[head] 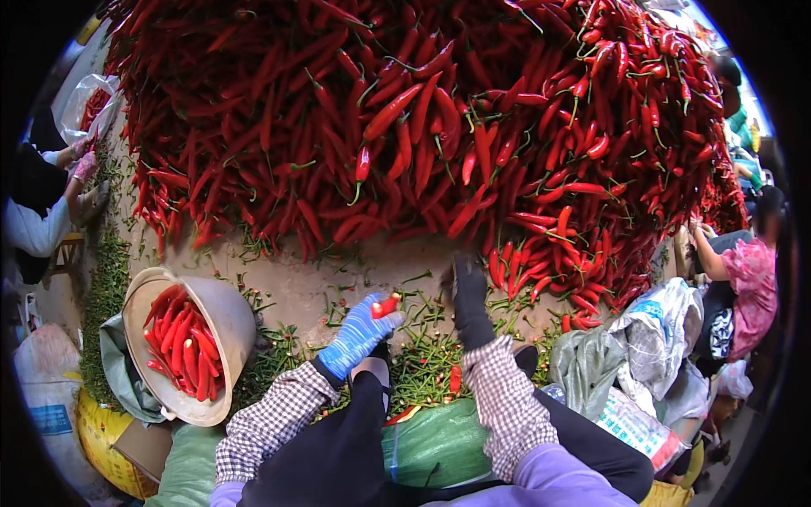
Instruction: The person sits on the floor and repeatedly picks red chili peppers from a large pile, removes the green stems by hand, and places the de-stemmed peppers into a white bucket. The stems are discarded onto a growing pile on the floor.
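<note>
A large heap of red chili peppers (355, 146), many with green stems, lies in front of me. My left hand (362, 331), in a blue striped knit glove, grips a red chili pepper (384, 308) whose pale cut end shows. My right hand (470, 298), in a dark glove, is blurred beside the near edge of the heap. Whether its fingers hold anything cannot be made out. To the left, a tilted pale plastic bucket (237, 323) holds stemless chili peppers (187, 348). Green stems (424, 352) litter the floor below my hands.
A green woven sack (437, 443) lies between my legs. Grey and white sacks (659, 326) pile up at right, near a person in a pink top (751, 291). Another person (41, 203) sits at far left, by a clear bag of chilies (89, 108). A yellow sack (108, 447) lies behind the bucket.
</note>
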### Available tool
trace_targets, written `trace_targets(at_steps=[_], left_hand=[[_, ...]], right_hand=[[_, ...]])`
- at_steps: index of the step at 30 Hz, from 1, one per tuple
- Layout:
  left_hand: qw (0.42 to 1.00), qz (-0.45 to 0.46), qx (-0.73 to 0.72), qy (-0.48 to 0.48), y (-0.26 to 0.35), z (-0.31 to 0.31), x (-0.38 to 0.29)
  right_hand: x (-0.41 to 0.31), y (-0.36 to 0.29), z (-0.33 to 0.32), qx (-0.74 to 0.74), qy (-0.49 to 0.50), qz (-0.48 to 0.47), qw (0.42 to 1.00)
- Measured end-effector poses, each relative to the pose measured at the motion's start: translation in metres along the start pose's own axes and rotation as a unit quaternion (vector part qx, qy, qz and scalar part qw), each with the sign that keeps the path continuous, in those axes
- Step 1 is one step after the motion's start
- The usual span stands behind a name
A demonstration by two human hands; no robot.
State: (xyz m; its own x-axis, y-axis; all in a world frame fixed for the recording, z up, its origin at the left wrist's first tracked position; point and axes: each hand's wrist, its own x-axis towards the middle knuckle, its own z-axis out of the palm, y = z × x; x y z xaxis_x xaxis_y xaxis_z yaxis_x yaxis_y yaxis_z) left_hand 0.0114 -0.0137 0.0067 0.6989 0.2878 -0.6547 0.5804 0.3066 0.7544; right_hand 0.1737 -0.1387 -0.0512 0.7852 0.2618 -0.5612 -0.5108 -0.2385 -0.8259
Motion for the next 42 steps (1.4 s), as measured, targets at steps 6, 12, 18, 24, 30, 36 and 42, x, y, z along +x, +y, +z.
trace_targets(at_steps=[6,12,18,24,30,36,42], left_hand=[[0.979,-0.027,-0.19,0.067,0.03,-0.005,0.013],[0.98,-0.013,-0.198,0.01,0.062,0.01,0.022],[0.9,-0.142,-0.41,-0.042,-0.012,-0.007,0.046],[0.924,-0.08,-0.373,0.015,-0.032,-0.042,0.002],[0.921,-0.109,-0.37,0.062,-0.007,-0.023,-0.004],[0.97,-0.037,-0.24,0.024,0.009,-0.005,0.0],[0.888,-0.07,-0.455,-0.013,0.02,0.003,0.009]], right_hand=[[0.041,-0.039,0.009,-0.088,0.008,-0.125,0.988],[-0.072,-0.053,-0.006,-0.441,-0.094,-0.208,0.868],[-0.105,-0.051,0.015,-0.478,-0.397,-0.335,0.708],[-0.057,-0.018,-0.046,-0.562,-0.248,-0.277,0.739],[-0.015,-0.004,-0.022,-0.692,-0.251,-0.353,0.578],[-0.06,-0.03,-0.007,-0.581,-0.291,-0.28,0.707],[-0.1,-0.063,0.008,-0.53,-0.366,-0.257,0.72]])
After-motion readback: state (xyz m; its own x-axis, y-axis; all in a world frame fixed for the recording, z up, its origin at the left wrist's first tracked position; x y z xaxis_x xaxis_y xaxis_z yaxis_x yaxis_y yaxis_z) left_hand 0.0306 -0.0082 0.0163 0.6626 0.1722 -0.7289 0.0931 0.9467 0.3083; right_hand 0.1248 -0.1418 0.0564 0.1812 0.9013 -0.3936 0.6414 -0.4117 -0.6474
